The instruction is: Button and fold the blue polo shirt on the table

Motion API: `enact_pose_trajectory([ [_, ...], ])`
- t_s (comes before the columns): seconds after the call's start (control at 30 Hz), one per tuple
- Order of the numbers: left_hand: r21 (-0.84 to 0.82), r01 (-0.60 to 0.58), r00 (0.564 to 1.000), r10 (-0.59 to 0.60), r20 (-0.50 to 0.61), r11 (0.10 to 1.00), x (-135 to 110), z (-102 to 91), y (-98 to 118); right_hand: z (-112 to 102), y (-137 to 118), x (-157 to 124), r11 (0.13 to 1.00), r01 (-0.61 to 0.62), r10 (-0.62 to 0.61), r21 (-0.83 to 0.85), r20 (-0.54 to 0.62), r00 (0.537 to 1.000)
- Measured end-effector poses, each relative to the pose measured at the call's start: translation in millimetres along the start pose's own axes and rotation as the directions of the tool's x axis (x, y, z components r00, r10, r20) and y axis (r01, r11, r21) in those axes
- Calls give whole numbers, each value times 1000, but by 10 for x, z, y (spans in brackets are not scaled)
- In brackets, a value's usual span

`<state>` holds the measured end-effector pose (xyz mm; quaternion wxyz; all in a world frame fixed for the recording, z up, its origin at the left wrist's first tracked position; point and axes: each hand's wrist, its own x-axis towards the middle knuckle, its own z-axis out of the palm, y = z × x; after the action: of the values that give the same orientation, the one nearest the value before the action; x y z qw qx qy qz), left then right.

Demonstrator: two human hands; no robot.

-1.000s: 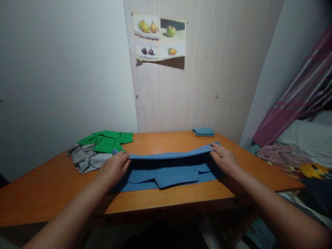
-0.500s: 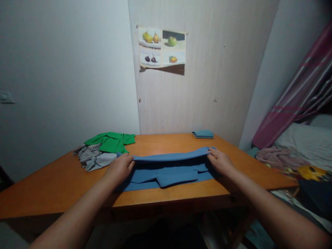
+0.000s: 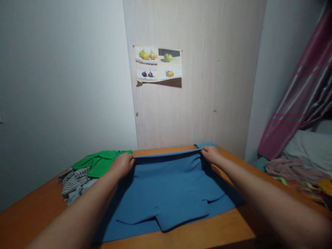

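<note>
A blue garment (image 3: 168,186) is spread over the wooden table in front of me, its near part lying in layers with a sleeve-like flap folded across it. My left hand (image 3: 124,164) pinches the far left end of its top edge. At the opposite end, my right hand (image 3: 210,154) grips the same edge between thumb and fingers. Between the two hands the edge is drawn taut and raised off the table, and the cloth slopes down from it toward me. Exactly what kind of garment it is, I cannot tell.
Left of my left hand lies a heap with a green garment (image 3: 100,160), a striped cloth (image 3: 77,178) and a grey cloth. A folded teal cloth (image 3: 206,144) rests at the back right of the table (image 3: 220,223). Fruit pictures (image 3: 158,65) hang on the wall; a pink curtain (image 3: 287,114) is at right.
Both hands have pulled the edge up and away, so the blue cloth is now stretched open and shows a larger smooth face. The view has tilted and come closer to the table.
</note>
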<state>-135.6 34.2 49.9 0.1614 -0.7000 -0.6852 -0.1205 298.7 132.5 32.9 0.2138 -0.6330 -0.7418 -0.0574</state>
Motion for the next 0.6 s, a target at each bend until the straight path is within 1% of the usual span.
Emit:
enact_pose_trajectory([
  [0.17, 10, 28, 999, -28, 37, 1000, 386, 164, -43, 152, -5, 377, 999, -28, 29, -31, 20, 999],
  [0.33, 19, 47, 997, -48, 61, 999, 665, 340, -48, 312, 19, 653, 997, -51, 52, -51, 31, 998],
  [0.47, 19, 41, 996, -42, 73, 999, 758, 377, -47, 361, 37, 733, 997, -52, 54, -53, 23, 998],
  [0.6, 18, 23, 997, -24, 72, 1000, 711, 305, -41, 308, 52, 631, 999, -32, 32, -43, 11, 999],
])
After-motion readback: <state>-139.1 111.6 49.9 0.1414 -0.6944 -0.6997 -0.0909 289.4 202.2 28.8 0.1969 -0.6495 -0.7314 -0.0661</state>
